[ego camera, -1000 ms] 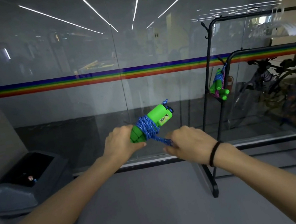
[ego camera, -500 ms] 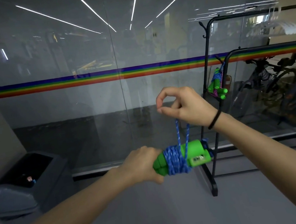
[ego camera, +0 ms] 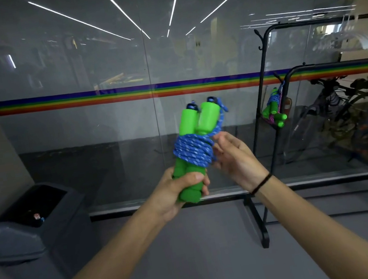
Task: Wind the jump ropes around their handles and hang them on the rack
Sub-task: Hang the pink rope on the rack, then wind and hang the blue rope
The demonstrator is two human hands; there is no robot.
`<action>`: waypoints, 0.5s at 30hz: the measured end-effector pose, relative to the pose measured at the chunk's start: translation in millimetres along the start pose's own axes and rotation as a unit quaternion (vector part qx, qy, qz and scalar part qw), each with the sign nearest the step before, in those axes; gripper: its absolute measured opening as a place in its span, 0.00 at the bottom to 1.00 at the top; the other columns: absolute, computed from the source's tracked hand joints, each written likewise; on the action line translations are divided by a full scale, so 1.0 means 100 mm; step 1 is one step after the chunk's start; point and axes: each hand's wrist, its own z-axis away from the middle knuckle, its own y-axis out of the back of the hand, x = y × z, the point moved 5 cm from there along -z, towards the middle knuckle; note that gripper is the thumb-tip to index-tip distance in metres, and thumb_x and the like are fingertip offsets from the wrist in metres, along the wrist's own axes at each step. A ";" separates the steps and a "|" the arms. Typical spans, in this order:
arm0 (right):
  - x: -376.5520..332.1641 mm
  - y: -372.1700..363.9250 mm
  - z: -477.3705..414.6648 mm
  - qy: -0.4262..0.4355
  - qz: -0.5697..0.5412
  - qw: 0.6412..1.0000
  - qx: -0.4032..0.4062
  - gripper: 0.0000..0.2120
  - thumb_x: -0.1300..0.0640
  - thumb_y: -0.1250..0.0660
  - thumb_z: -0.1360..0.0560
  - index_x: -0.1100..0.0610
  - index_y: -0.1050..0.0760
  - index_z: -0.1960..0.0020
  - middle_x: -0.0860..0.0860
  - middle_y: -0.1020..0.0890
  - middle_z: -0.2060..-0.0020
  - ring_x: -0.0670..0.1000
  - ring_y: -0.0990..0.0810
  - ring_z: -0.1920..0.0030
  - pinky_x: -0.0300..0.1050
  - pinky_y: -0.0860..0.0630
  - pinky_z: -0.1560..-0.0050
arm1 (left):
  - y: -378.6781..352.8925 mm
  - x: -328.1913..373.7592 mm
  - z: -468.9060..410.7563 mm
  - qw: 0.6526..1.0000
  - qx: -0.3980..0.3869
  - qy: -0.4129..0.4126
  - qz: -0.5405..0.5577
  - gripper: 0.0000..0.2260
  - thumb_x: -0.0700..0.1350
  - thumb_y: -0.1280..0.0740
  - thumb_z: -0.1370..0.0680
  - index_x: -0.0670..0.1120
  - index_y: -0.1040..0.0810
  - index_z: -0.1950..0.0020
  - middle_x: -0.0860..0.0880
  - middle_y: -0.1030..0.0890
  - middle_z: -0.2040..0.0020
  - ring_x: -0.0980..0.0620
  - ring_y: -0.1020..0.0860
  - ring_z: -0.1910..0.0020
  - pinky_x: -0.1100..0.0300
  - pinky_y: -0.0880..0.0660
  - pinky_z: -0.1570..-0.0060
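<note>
Jump rope, blue: coiled round two upright green handles, frame centre. Left hand, 6 o'clock of coil, fist gripping the handles' lower ends. Right hand, 3 o'clock of coil, fingers loosely curled against it; pinch cannot be told. Second wound rope hangs on black rack, 3 o'clock.

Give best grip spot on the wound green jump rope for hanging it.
Grip the bare lower ends of the green handles, from below, as the left hand does. They stand upright side by side; the blue rope coil covers the middle, and the top loop is free, probably for the rack.
</note>
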 end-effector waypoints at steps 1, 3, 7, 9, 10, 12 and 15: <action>0.00 0.01 0.02 0.000 0.012 1.000 -0.018 0.28 0.42 0.21 0.44 0.54 0.29 0.52 0.45 0.21 0.67 0.42 0.25 0.66 0.36 0.31 0.65 | 0.04 -0.02 -0.02 1.000 0.018 0.008 0.024 0.09 0.46 0.30 0.43 0.43 0.20 0.67 0.48 0.20 0.71 0.54 0.23 0.73 0.62 0.23 0.69; -0.02 0.02 0.06 0.016 0.065 0.998 -0.014 0.27 0.43 0.22 0.43 0.54 0.29 0.53 0.46 0.22 0.67 0.43 0.27 0.65 0.37 0.32 0.65 | 0.10 -0.04 -0.04 0.998 0.039 0.028 0.030 0.14 0.47 0.29 0.43 0.41 0.22 0.63 0.48 0.20 0.70 0.55 0.21 0.71 0.61 0.21 0.67; -0.17 0.02 0.10 0.061 0.202 0.976 0.060 0.15 0.55 0.26 0.38 0.57 0.29 0.57 0.47 0.25 0.70 0.42 0.27 0.68 0.33 0.29 0.63 | 0.19 -0.01 -0.05 0.992 0.081 0.050 -0.079 0.19 0.47 0.27 0.42 0.44 0.22 0.53 0.49 0.20 0.62 0.55 0.22 0.63 0.57 0.20 0.57; -0.19 0.03 0.13 0.072 0.275 0.955 0.085 0.19 0.58 0.23 0.38 0.64 0.27 0.54 0.49 0.28 0.69 0.48 0.30 0.65 0.43 0.29 0.59 | 0.27 0.06 -0.06 0.966 0.145 0.016 -0.212 0.24 0.48 0.27 0.43 0.47 0.24 0.49 0.51 0.20 0.57 0.55 0.22 0.59 0.59 0.23 0.53; -0.20 0.02 0.16 0.079 0.304 0.945 0.093 0.21 0.58 0.23 0.37 0.65 0.27 0.51 0.50 0.27 0.69 0.50 0.30 0.65 0.48 0.29 0.58 | 0.30 0.09 -0.06 0.947 0.173 -0.003 -0.271 0.27 0.51 0.27 0.44 0.49 0.26 0.46 0.52 0.19 0.54 0.56 0.21 0.57 0.61 0.25 0.52; -0.23 -0.04 0.22 0.108 0.339 0.929 0.103 0.21 0.57 0.23 0.37 0.63 0.26 0.49 0.53 0.24 0.66 0.50 0.28 0.63 0.51 0.27 0.56 | 0.28 0.12 -0.06 0.922 0.190 -0.037 -0.336 0.30 0.55 0.29 0.43 0.53 0.29 0.42 0.54 0.19 0.50 0.57 0.20 0.53 0.62 0.25 0.50; -0.35 -0.17 0.29 0.159 0.324 0.928 0.091 0.16 0.59 0.26 0.34 0.59 0.26 0.48 0.49 0.23 0.61 0.48 0.26 0.59 0.47 0.26 0.52 | 0.14 0.11 -0.06 0.931 0.175 -0.042 -0.316 0.22 0.51 0.30 0.35 0.51 0.29 0.43 0.52 0.20 0.53 0.56 0.21 0.58 0.60 0.25 0.53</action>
